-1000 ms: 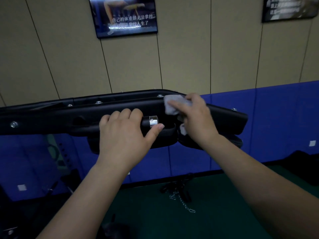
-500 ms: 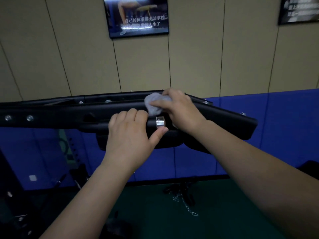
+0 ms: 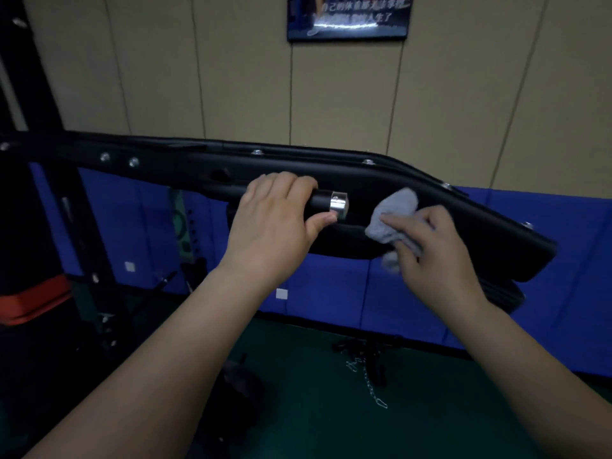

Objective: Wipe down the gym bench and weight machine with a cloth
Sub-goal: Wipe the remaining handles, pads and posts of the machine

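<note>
Dim, bluish cast; glare on poster [image 3: 347, 18]; soft blur, edges bowed

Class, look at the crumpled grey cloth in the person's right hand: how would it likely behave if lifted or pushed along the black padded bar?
The crumpled grey cloth looks floppy: it bunches and folds under the right hand. Probably light, since fingers alone pinch it. Pushed along the black padded bar, it would likely drag and deform rather than roll.

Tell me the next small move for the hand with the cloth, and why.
Probably slide the right hand and its grey cloth rightward along the black bar, toward its far end. The cloth is pressed on the bar just right of the chrome-tipped handle, which the left hand grips to steady it, and the stretch to the right looks not yet covered.
</note>
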`<state>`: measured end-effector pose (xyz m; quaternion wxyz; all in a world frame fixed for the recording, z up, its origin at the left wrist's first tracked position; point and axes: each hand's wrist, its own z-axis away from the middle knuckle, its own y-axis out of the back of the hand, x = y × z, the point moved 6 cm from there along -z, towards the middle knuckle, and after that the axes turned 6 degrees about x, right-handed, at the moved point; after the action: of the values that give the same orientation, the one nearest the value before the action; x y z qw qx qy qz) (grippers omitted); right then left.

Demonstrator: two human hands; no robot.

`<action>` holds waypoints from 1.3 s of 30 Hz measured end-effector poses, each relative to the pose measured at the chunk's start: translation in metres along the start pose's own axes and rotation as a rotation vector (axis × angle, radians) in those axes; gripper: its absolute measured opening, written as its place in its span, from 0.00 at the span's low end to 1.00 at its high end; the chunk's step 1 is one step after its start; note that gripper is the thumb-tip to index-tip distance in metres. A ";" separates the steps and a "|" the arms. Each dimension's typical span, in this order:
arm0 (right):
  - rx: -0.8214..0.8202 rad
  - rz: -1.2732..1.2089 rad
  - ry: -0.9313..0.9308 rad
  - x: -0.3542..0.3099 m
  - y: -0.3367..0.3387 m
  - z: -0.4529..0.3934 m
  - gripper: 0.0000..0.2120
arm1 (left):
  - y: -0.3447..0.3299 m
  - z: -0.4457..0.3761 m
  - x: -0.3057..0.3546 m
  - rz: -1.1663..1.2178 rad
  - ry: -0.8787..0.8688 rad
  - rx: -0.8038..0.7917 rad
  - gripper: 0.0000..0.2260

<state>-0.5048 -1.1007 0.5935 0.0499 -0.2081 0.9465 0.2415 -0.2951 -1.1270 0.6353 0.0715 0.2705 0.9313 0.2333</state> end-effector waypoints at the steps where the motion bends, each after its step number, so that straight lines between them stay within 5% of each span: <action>1: -0.021 -0.049 0.029 -0.008 -0.003 0.008 0.19 | 0.002 0.003 -0.001 0.003 0.005 -0.008 0.24; 4: -0.088 -0.194 0.036 -0.030 -0.024 0.038 0.20 | 0.013 0.026 -0.014 0.010 0.069 -0.015 0.22; 11: -0.332 -0.511 -0.322 -0.072 -0.112 0.099 0.20 | 0.027 0.149 -0.113 -0.009 0.507 -0.187 0.10; 16: -0.469 -0.687 -0.437 -0.149 -0.191 0.133 0.22 | -0.001 0.232 -0.169 0.413 0.986 -0.291 0.09; 20: -0.606 -0.802 -0.493 -0.221 -0.263 0.164 0.27 | -0.013 0.277 -0.218 0.670 1.183 -0.332 0.10; 26: -0.866 -1.008 -0.646 -0.299 -0.343 0.197 0.35 | -0.009 0.324 -0.319 0.691 1.141 -0.456 0.09; 31: -0.878 -0.967 -0.861 -0.304 -0.393 0.191 0.21 | -0.015 0.331 -0.364 0.853 1.025 -0.553 0.11; 35: -0.858 -0.906 -0.885 -0.294 -0.418 0.177 0.06 | -0.035 0.337 -0.389 0.743 0.894 -0.641 0.13; 39: -0.766 -0.843 -0.855 -0.278 -0.443 0.162 0.07 | -0.056 0.341 -0.412 0.568 0.890 -0.645 0.13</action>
<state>-0.0683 -1.2730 0.3119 0.4292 -0.4465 0.5316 0.5778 0.1142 -1.2549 0.3116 -0.3105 0.3494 0.6461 0.6034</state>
